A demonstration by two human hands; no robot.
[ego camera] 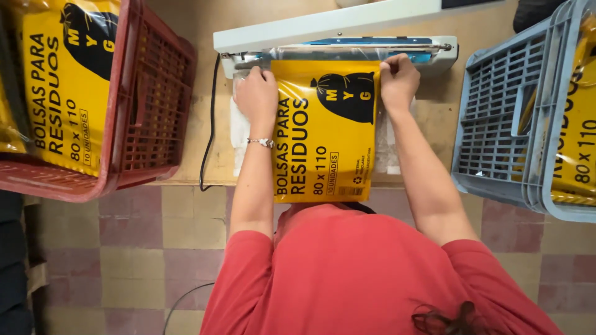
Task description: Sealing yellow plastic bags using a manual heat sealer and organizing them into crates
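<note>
One flat yellow rectangular package (323,133) with black print lay centre on the surface. A like yellow package (65,80) stood in the red crate (155,105) at left. Another (574,118) sat in the grey-blue crate (496,124) at right.

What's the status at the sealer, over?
Left hand and right hand pinning yellow packet top edge in heat sealer. Sealer arm raised. Nothing obstructing.

The packet (324,130) lies on the tabletop (186,167), its far edge at the sealing machine (338,38). The left hand (256,93) presses its left corner, the right hand (399,79) its right corner. One crate (155,99) stands left, another crate (496,124) right, each holding packets.
</note>
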